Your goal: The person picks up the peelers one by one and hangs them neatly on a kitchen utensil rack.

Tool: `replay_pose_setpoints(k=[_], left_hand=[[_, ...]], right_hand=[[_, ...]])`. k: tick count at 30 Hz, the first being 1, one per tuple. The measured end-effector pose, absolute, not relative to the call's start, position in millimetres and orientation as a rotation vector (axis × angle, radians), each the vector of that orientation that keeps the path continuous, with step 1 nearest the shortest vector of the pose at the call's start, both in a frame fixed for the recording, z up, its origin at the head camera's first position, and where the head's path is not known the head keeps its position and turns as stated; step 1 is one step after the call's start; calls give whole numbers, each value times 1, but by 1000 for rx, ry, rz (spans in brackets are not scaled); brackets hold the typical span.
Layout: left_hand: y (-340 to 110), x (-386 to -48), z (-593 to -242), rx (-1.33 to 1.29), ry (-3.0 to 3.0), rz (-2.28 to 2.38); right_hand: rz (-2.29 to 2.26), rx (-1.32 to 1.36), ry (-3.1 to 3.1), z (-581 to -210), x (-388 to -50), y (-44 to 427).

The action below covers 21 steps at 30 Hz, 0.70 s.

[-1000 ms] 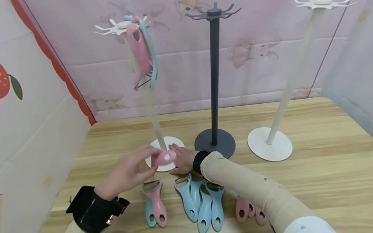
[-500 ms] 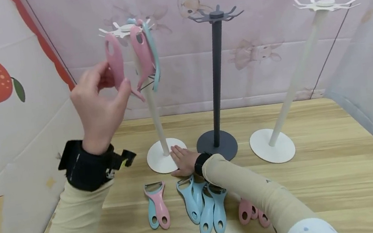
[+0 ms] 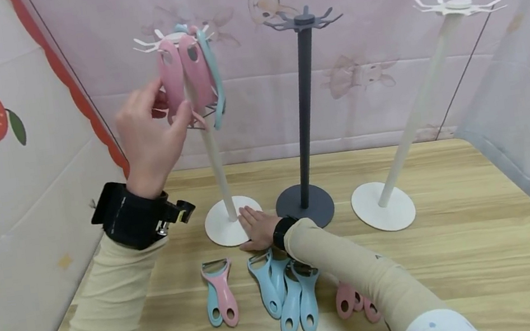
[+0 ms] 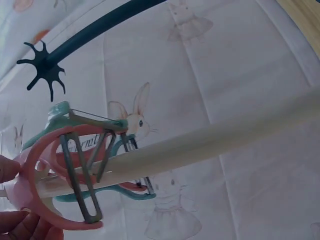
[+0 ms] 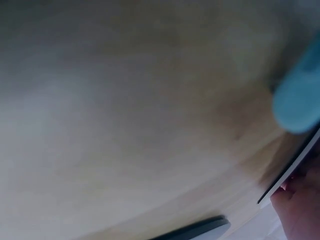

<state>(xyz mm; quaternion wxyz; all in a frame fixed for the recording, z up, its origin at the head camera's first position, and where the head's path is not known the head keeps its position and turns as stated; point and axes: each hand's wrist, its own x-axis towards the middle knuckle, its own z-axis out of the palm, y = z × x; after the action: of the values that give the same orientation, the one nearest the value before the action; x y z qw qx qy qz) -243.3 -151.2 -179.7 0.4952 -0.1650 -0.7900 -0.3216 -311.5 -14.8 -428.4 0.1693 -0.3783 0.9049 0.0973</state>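
At the top of the left white rack [image 3: 214, 161], my left hand [image 3: 150, 130] pinches a pink peeler [image 3: 172, 76] by its sides, its handle hole up at a hook. Whether the hole is over the hook cannot be told. Beside it hang another pink peeler [image 3: 197, 70] and a blue peeler [image 3: 215, 82]. In the left wrist view the held peeler's metal blade [image 4: 80, 177] faces down the pole, with more peelers behind. My right hand [image 3: 259, 227] rests with outstretched fingers on the rack's round white base [image 3: 220, 228].
A dark grey rack [image 3: 306, 114] and another white rack [image 3: 414, 105] stand to the right. On the wooden table lie a pink peeler [image 3: 224, 295] over a blue one, several blue peelers [image 3: 289, 303], and pink peelers [image 3: 346, 300] partly under the right forearm.
My left hand has lifted the pink peeler from low by the base up to the hooks, then moved it right against the hanging ones. The right hand stays on the base.
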Motion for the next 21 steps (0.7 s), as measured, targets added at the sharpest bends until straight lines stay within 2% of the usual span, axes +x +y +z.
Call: replay_pose_setpoints(k=[7, 16, 21], left_hand=[[-158, -239, -206, -429, -1857, -765], [-176, -233, -273, -406, -1948, -824], [-184, -231, -309, -456, -2101, -806]], right_hand=[[265, -1055, 2573, -426, -311, -15], [255, -1053, 2551, -427, -313, -14], [204, -1080, 2496, -415, -314, -10]])
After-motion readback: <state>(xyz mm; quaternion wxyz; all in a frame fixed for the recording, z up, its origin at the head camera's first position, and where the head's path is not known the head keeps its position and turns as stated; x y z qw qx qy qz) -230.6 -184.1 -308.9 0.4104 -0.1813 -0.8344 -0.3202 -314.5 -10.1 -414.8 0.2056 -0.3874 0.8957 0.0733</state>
